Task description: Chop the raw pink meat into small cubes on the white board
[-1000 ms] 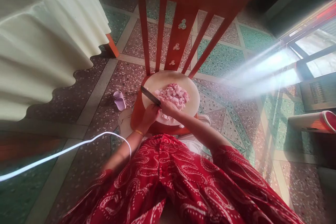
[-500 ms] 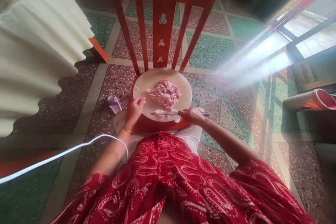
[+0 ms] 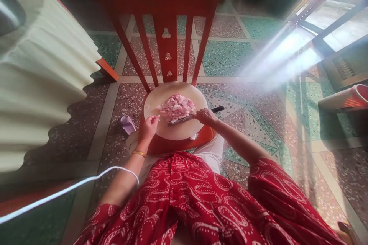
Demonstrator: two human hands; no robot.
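Observation:
A heap of chopped pink meat (image 3: 177, 106) lies on a round pale cutting board (image 3: 161, 132), which rests on the seat of a red wooden chair (image 3: 165, 49). My right hand (image 3: 205, 116) is closed around a knife (image 3: 181, 121); its black handle end sticks out to the right, and its blade lies along the near edge of the heap. At the board's left rim, my left hand (image 3: 151, 124) pinches a small pale piece of meat (image 3: 158, 117). A small scrap sits near the board's left side.
A purple slipper (image 3: 128, 124) is on the speckled floor left of the chair. A cream cloth (image 3: 51, 84) hangs from a table at left. A white cable (image 3: 71, 191) crosses my left forearm. A pale cylindrical container (image 3: 342, 99) lies at right, below a bright window.
The knife has moved away from me, up against the meat heap, and its handle has swung farther out. My left hand keeps its pinch at the rim. The view has shifted slightly.

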